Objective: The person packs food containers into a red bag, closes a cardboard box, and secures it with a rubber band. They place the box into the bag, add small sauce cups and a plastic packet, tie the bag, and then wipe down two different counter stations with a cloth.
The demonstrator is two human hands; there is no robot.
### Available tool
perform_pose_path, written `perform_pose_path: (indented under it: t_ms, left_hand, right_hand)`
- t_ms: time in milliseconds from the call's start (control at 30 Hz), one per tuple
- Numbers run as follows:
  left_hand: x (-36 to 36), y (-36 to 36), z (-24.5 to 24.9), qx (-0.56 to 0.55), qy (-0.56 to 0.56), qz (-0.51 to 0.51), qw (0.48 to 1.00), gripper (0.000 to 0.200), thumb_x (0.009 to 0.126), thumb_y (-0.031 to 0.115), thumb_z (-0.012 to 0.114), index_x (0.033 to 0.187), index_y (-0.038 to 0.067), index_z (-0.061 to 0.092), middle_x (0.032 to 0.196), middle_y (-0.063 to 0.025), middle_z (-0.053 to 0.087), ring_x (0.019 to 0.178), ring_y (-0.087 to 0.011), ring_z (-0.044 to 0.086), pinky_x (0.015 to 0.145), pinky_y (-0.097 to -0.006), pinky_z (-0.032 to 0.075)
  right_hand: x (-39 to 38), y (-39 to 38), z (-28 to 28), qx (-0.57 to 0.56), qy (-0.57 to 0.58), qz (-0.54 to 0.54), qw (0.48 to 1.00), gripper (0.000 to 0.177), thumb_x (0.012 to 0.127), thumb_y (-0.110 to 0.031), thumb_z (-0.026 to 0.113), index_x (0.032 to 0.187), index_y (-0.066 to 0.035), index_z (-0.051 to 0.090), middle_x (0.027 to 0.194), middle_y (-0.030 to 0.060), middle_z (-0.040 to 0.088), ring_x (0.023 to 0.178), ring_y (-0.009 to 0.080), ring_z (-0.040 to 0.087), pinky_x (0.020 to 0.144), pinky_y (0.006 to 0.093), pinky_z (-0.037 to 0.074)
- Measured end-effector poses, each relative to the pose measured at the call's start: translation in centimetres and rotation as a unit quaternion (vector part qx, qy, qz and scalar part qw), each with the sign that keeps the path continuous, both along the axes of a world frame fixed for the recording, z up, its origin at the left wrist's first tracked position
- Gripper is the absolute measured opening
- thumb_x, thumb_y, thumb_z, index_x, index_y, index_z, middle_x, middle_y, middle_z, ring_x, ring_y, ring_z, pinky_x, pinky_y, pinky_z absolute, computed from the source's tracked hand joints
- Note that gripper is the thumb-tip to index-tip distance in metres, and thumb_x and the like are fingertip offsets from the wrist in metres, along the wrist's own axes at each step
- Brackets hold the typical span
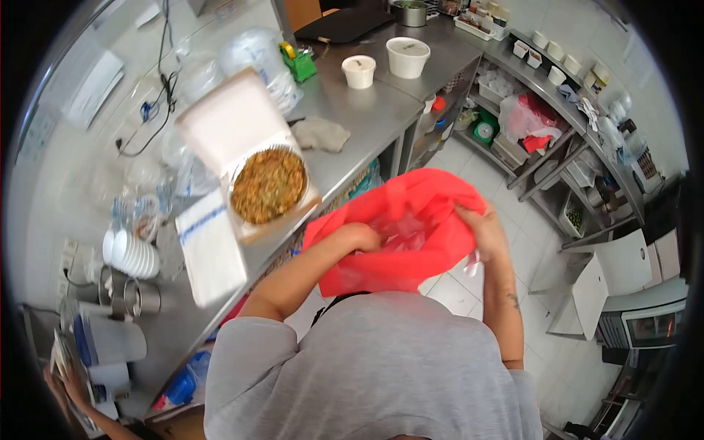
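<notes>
A large red bag (352, 253) is held spread out in front of my body, its mouth facing up. My left hand (361, 238) reaches inside the bag, with its fingers hidden by the red material. My right hand (480, 229) grips the bag's right rim, the fingers wrapped over the edge. To the left, on the steel counter, an open white box (233, 117) holds a round foil tray of browned food (268, 185). A stack of white paper (213, 253) lies beside the box.
Two lidded white tubs (358, 72) (408, 59), a green tape dispenser (297, 62) and a cloth (320, 135) are on the counter (367, 110). White bowls (134, 254) stand left. A white chair (594, 282) is at the right. Another person's hands (73, 385) show bottom left.
</notes>
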State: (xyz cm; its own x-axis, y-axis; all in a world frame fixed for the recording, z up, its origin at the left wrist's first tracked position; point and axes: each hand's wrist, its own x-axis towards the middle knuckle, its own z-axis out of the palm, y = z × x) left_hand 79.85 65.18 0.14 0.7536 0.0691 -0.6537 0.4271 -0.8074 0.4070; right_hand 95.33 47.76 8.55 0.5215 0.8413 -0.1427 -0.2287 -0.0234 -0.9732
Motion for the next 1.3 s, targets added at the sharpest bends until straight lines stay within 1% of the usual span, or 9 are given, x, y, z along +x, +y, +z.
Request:
perform_pose_path:
  t_ms: [33, 200, 267, 433, 533, 733, 933, 1133, 1300]
  left_hand:
    - [2.3, 3.0, 1.3, 0.019, -0.004, -0.070, 0.997, 0.047, 0.083, 0.043, 0.060, 0.111, 0.006, 0.056, 0.089, -0.0136, 0.064, 0.076, -0.0264, 0.064, 0.067, -0.0367, 0.050]
    - [11.9, 13.9, 7.0, -0.167, -0.127, 0.129, 0.969, 0.040, 0.090, 0.042, 0.051, 0.103, 0.004, 0.056, 0.083, -0.0079, 0.064, 0.061, -0.0164, 0.062, 0.053, -0.0265, 0.047]
    - [16.2, 17.9, 6.7, -0.283, -0.217, 0.261, 0.897, 0.040, 0.093, 0.040, 0.048, 0.104, 0.002, 0.054, 0.079, -0.0076, 0.062, 0.062, -0.0131, 0.061, 0.053, -0.0281, 0.047]
    - [27.7, 25.7, 4.7, -0.280, -0.342, 0.530, 0.724, 0.053, 0.094, 0.043, 0.043, 0.124, -0.001, 0.041, 0.090, -0.0169, 0.059, 0.065, -0.0225, 0.063, 0.052, -0.0284, 0.048]
    - [33.6, 30.6, 3.1, -0.271, -0.332, 0.592, 0.682, 0.060, 0.094, 0.045, 0.041, 0.131, -0.002, 0.031, 0.105, -0.0235, 0.055, 0.067, -0.0284, 0.065, 0.050, -0.0306, 0.050]
    - [37.5, 33.8, 4.1, -0.363, -0.296, 0.635, 0.615, 0.044, 0.082, 0.013, 0.040, 0.123, -0.005, 0.038, 0.105, -0.0250, 0.058, 0.079, -0.0364, 0.067, 0.050, -0.0374, 0.054]
    - [37.9, 32.8, 4.0, -0.347, -0.305, 0.697, 0.548, 0.042, 0.071, 0.002, 0.041, 0.111, -0.007, 0.045, 0.095, -0.0238, 0.062, 0.069, -0.0365, 0.066, 0.047, -0.0356, 0.052]
    - [36.2, 28.6, 7.2, -0.432, -0.494, 0.630, 0.415, 0.044, 0.069, -0.001, 0.040, 0.111, -0.015, 0.041, 0.085, -0.0268, 0.062, 0.060, -0.0354, 0.065, 0.038, -0.0314, 0.049]
    - [36.9, 28.5, 15.7, -0.412, -0.570, 0.546, 0.455, 0.048, 0.069, -0.001, 0.041, 0.114, -0.016, 0.039, 0.083, -0.0258, 0.062, 0.057, -0.0327, 0.065, 0.034, -0.0295, 0.048]
  right_hand:
    - [2.9, 1.6, 0.3, 0.003, -0.030, -0.023, 0.999, 0.029, 0.084, -0.006, 0.059, 0.111, 0.003, 0.058, 0.100, 0.0071, 0.065, 0.086, 0.0129, 0.061, 0.076, 0.0250, 0.049]
    - [13.2, 7.6, -0.4, 0.066, 0.026, -0.103, 0.992, 0.027, 0.083, -0.002, 0.056, 0.109, 0.004, 0.059, 0.100, 0.0086, 0.065, 0.085, 0.0150, 0.062, 0.075, 0.0255, 0.049]
    - [16.2, 9.4, -1.3, 0.070, 0.094, -0.095, 0.988, 0.030, 0.083, -0.003, 0.056, 0.112, 0.004, 0.057, 0.103, 0.0109, 0.064, 0.089, 0.0177, 0.063, 0.079, 0.0276, 0.049]
    - [24.0, 15.0, -2.3, 0.055, 0.166, -0.022, 0.984, 0.034, 0.082, -0.007, 0.057, 0.115, 0.003, 0.055, 0.107, 0.0124, 0.063, 0.093, 0.0200, 0.063, 0.084, 0.0303, 0.048]
    - [30.0, 20.5, -2.3, 0.019, 0.110, 0.064, 0.992, 0.033, 0.083, -0.006, 0.056, 0.114, 0.003, 0.056, 0.108, 0.0121, 0.063, 0.093, 0.0202, 0.063, 0.085, 0.0306, 0.048]
    - [40.3, 34.3, -4.3, -0.055, 0.113, 0.225, 0.966, 0.038, 0.080, -0.009, 0.056, 0.116, 0.002, 0.055, 0.098, 0.0105, 0.064, 0.083, 0.0191, 0.063, 0.068, 0.0317, 0.052]
    - [44.0, 38.9, -7.5, -0.251, -0.106, 0.318, 0.908, 0.047, 0.078, -0.020, 0.061, 0.119, 0.000, 0.052, 0.089, 0.0090, 0.061, 0.070, 0.0180, 0.060, 0.059, 0.0309, 0.050]
    - [51.3, 42.5, -1.8, -0.179, 0.251, 0.314, 0.898, 0.045, 0.081, -0.023, 0.061, 0.120, -0.002, 0.052, 0.107, 0.0119, 0.063, 0.090, 0.0215, 0.064, 0.080, 0.0365, 0.053]
    - [53.5, 50.0, 2.9, 0.093, 0.380, 0.354, 0.849, 0.035, 0.089, -0.024, 0.053, 0.118, -0.004, 0.055, 0.113, 0.0105, 0.062, 0.101, 0.0249, 0.061, 0.088, 0.0380, 0.049]
